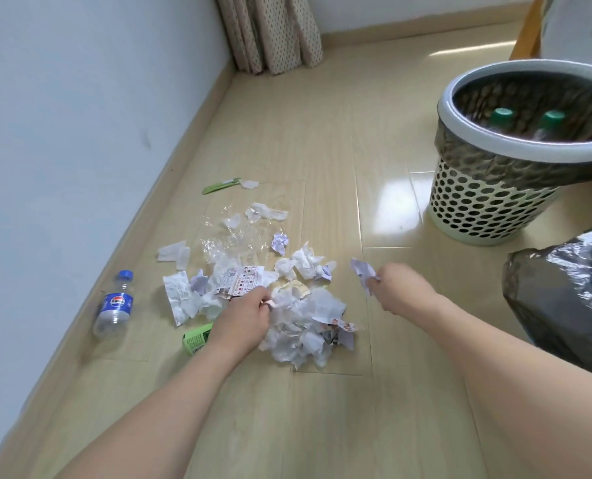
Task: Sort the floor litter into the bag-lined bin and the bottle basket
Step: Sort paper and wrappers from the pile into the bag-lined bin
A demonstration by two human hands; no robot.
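- Gripping a big wad of crumpled paper (304, 326) on the floor (322, 426), the left hand (244, 318) is closing its fingers around it.
- The right hand (399, 286) is pinching a paper scrap (361, 271).
- A water bottle (115, 304) is lying by the wall.
- The basket (488, 209) is holding two bottles.

Paper scraps (301, 326) heaped left of perforated basket (488, 209); Pepsi bottle (114, 304) lying further left; basket holds 2 green-capped bottles (526, 121).

Glossy wood floor (322, 426), white wall (63, 98), curtain (270, 32)
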